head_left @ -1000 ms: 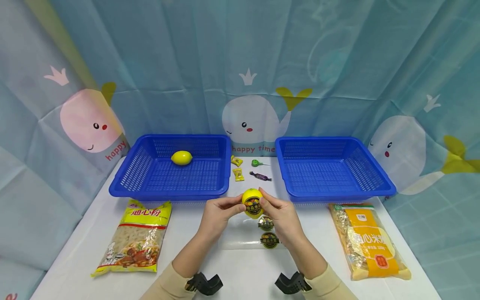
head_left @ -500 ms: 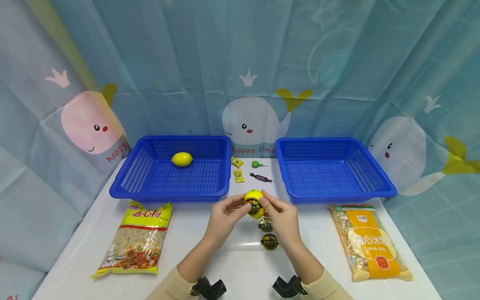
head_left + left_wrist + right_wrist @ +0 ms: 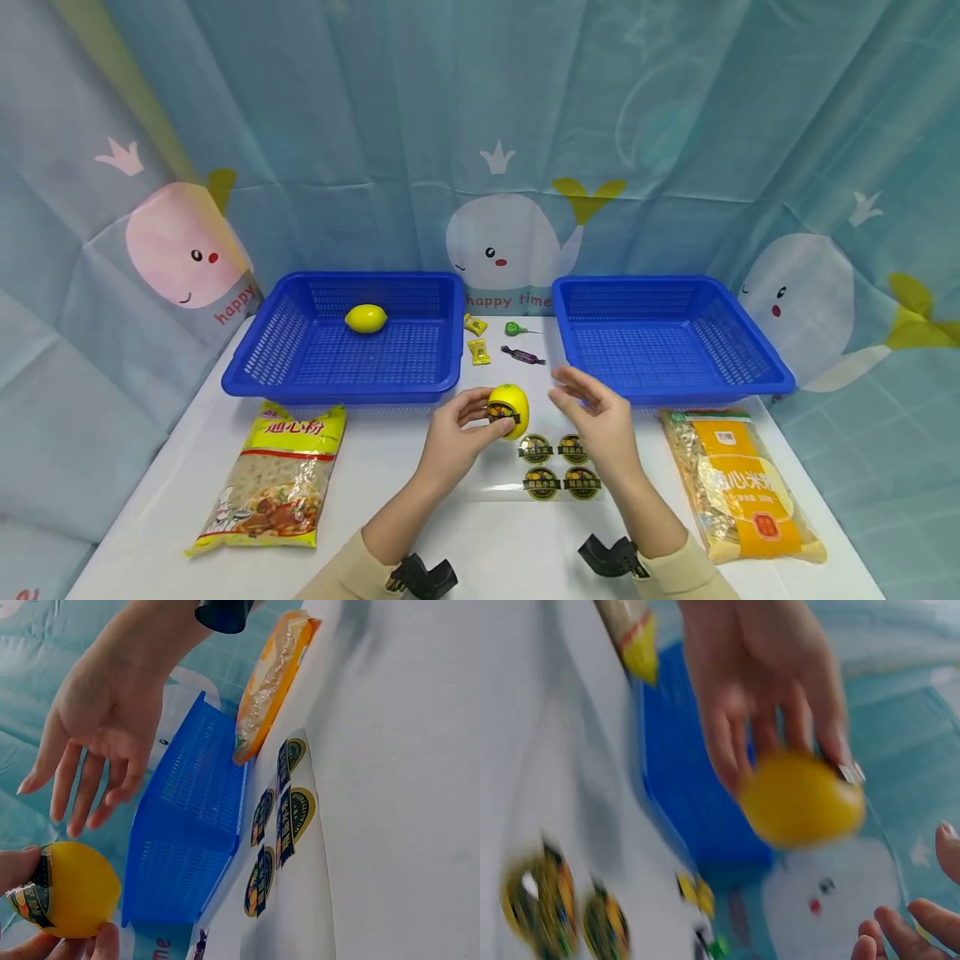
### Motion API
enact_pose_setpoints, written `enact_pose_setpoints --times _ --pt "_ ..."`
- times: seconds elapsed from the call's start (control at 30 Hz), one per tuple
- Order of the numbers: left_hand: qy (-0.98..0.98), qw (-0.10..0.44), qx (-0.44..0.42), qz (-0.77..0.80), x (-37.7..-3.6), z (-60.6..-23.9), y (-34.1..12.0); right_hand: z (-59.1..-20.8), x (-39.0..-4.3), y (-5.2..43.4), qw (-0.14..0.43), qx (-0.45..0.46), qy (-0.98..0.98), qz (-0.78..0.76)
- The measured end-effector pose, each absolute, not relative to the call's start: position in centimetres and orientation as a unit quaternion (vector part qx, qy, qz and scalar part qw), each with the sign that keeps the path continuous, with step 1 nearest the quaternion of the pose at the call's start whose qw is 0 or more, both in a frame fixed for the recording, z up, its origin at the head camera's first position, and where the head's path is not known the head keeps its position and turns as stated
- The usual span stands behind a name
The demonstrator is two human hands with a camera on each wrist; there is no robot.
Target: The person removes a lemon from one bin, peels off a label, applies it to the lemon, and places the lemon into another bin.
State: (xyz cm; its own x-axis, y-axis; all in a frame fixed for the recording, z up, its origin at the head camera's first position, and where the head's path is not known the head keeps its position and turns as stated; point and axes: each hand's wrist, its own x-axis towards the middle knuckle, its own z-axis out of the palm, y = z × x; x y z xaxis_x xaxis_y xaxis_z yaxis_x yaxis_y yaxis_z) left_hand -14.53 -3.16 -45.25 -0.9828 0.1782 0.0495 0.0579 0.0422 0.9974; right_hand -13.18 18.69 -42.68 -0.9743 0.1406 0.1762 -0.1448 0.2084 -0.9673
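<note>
My left hand [image 3: 454, 433] grips a yellow lemon [image 3: 509, 410] that bears a round black sticker, held just above the table in front of the left basket. The same lemon [image 3: 69, 900] shows at the lower left of the left wrist view, and the lemon [image 3: 802, 799] is blurred in the right wrist view. My right hand [image 3: 596, 414] hovers to the lemon's right, fingers relaxed and spread, holding nothing. Beneath the hands lies a clear sheet with several round black stickers [image 3: 558, 467]. A second lemon [image 3: 365, 318] lies in the left blue basket [image 3: 255, 367].
An empty blue basket [image 3: 757, 367] stands at the right. Candies [image 3: 477, 351] and a green lollipop [image 3: 513, 328] lie between the baskets. A yellow noodle bag [image 3: 273, 479] lies front left, an orange rice-noodle bag [image 3: 738, 479] front right. A whale-print curtain hangs behind.
My right hand has let go of the lemon and moved right, opening. The left hand now holds the lemon alone, and more of the sticker sheet is uncovered.
</note>
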Motion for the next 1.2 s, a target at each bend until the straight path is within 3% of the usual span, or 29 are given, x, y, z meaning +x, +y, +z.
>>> enact_pose_setpoints --times 0.37,0.8,1.2 --pt "0.723 0.047 0.083 0.685 -14.7 -45.0 -3.1 -40.6 -13.5 28.7 0.155 -0.050 -0.844 0.511" --pt "0.737 0.048 0.082 0.669 -14.7 -45.2 -3.0 -39.4 -14.2 39.2 0.090 -0.135 -0.902 0.401" --pt "0.745 0.050 0.096 0.659 -15.0 -45.0 -2.2 -40.3 -15.0 45.0 0.070 -0.218 -0.885 0.404"
